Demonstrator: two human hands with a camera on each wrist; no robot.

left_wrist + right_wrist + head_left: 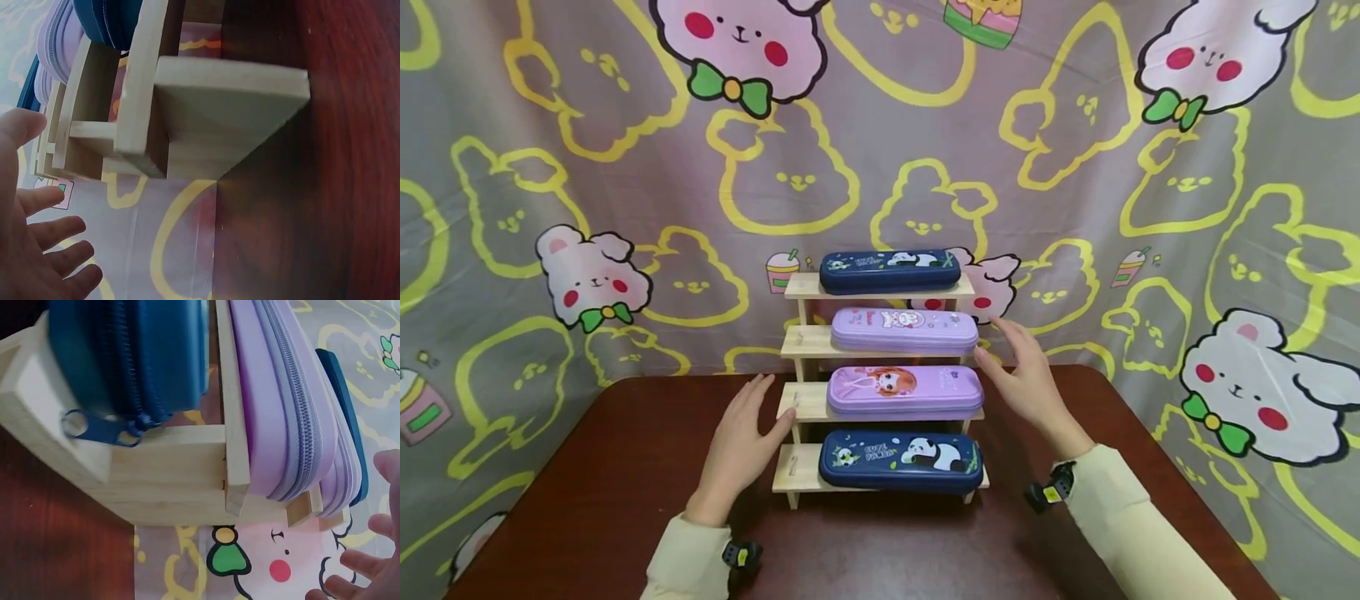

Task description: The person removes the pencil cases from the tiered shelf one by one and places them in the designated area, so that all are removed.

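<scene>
A stepped wooden rack point(797, 468) stands on the table and bears a zippered pencil case on each tier. On the lowest tier lies a dark blue panda case point(880, 461); above it are a pink case with a red-haired girl point(940, 387), a lilac rabbit case point(857, 327) and, on top, another dark blue panda case point(880, 271). My left hand point(741, 442), fingers extended, is beside the rack's left side, holding nothing. To the right, my right hand point(1030, 379) has its fingers spread near the ends of the lilac and pink cases. The right wrist view shows a zipper pull point(100, 428) on the lowest case.
The rack stands on a dark red-brown table point(625, 467). Behind and on both sides hangs a grey cloth point(865, 125) with cartoon rabbits and yellow outlines. The top tier stands close to this cloth.
</scene>
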